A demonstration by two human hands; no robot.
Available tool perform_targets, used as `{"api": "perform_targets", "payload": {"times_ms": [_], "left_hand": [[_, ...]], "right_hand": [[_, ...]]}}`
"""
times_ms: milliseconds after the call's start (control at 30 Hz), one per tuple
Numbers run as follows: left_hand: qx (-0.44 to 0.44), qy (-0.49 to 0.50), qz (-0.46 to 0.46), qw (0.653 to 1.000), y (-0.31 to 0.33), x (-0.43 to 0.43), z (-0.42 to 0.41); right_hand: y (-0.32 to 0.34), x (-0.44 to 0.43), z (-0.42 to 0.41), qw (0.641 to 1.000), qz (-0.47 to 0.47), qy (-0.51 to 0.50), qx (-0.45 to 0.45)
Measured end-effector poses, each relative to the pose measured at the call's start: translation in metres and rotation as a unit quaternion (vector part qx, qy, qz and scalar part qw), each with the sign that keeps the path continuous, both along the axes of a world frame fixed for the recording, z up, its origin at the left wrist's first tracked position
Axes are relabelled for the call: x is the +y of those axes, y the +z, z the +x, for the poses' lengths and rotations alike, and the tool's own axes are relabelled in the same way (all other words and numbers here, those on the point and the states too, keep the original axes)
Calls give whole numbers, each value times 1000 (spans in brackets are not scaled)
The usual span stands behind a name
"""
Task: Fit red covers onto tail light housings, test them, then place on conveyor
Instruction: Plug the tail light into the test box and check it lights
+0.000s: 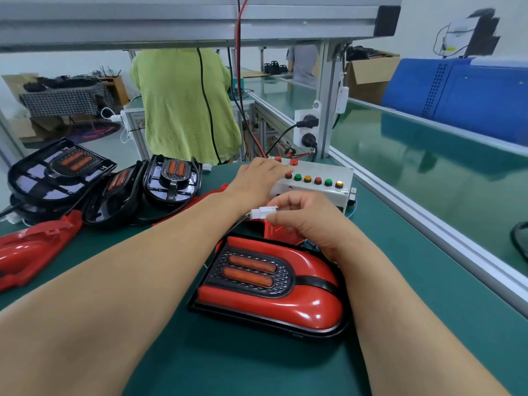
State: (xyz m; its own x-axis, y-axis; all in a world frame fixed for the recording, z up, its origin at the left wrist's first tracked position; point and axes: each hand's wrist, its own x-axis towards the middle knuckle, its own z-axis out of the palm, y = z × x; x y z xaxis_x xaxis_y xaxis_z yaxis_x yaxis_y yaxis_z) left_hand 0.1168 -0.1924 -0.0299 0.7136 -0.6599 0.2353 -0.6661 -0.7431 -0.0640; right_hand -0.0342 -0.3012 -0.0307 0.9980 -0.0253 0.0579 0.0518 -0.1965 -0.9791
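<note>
The right hand (310,222) pinched the white connector (264,212) while the left hand (257,174) lay flat on the test box (315,191); a slackened pinch might have unplugged it, faking a failure.

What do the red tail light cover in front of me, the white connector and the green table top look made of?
Red cover: glossy moulded plastic, judging by its sharp highlights.
White connector: matt plastic, probably; too small to be sure.
Green table top: matt, probably a rubber or vinyl mat; no glare.

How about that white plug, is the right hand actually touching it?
Touching. The head view shows the right hand pinching the white plug, with no gap between them.
</note>
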Motion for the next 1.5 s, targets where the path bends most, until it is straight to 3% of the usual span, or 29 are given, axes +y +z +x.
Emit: {"api": "perform_targets", "payload": {"times_ms": [533, 767, 1100, 1500], "left_hand": [[3, 17, 14, 1000, 2, -6, 5], [22, -13, -70, 997, 17, -5, -12], [12, -98, 126, 987, 42, -14, -30], [-2, -66, 209, 976, 48, -33, -38]], "right_hand": [[-2, -1, 4, 1000, -5, 2, 10], [-2, 0, 4, 1000, -11, 4, 13], [-4, 0, 3, 999, -32, 16, 16], [-4, -3, 2, 996, -88, 2, 23]]}}
